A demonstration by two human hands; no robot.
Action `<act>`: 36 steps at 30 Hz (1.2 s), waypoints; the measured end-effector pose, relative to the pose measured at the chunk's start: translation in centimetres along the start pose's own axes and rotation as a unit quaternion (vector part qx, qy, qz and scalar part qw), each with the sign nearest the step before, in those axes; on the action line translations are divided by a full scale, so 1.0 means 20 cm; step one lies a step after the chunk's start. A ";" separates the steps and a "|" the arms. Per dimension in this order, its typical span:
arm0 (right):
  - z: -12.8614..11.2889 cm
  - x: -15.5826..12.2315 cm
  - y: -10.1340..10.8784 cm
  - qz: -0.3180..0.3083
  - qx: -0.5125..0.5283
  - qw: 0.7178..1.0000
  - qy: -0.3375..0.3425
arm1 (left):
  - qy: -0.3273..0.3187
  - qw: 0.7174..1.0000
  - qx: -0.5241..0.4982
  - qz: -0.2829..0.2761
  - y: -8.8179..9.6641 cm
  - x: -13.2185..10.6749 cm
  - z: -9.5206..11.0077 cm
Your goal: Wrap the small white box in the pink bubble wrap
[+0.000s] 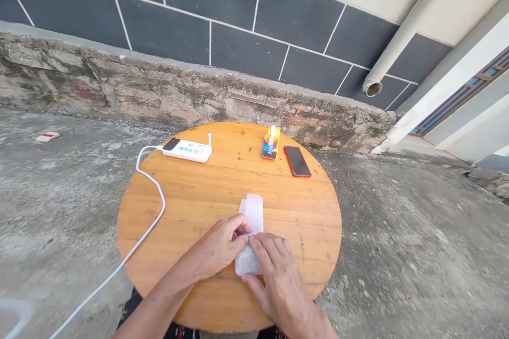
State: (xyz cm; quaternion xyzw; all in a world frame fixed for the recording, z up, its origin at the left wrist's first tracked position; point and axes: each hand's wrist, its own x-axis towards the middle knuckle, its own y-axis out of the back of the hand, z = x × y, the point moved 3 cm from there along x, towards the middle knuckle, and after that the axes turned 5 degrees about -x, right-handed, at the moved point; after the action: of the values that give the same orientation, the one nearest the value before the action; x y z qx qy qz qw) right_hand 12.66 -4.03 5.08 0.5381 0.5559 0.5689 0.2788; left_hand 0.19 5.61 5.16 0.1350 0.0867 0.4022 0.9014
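Wooden table (304, 217) | concrete ground (397, 238) | left hand (225, 241) pinching wrap (255, 211) | right hand (281, 273) loosely gripping it

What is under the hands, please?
White bubble wrap on the wooden table. The left hand and right hand hide part of it; anything inside cannot be seen.

Crinkly plastic wrap (255, 213), wooden tabletop (191, 196) (smooth, satiny), rough stone ledge (159, 92).

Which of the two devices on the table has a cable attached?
The white device on the left, with the white cable at its end; the red-edged phone shows none.
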 end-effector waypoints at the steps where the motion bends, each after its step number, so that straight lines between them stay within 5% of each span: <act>1: 0.00 0.01 0.00 -0.010 0.005 1.000 -0.005 | -0.001 1.000 -0.006 0.003 0.00 0.00 0.00; 14: 0.04 0.07 0.02 -0.047 0.032 0.998 0.002 | 0.005 1.000 -0.007 -0.016 0.02 -0.01 0.02; 25: 0.03 0.09 0.05 -0.083 0.034 0.996 -0.013 | 0.006 0.994 0.056 0.096 0.07 0.04 -0.07; 36: 0.05 0.11 0.05 -0.087 0.052 0.995 -0.019 | 0.086 0.973 0.174 0.127 0.05 0.15 -0.09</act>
State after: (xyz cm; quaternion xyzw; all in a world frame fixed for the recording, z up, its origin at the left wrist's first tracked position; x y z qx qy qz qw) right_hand 13.27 -2.01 6.52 0.5122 0.6237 0.5029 0.3094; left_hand 0.96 8.81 3.73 0.2642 0.2147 0.5026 0.7947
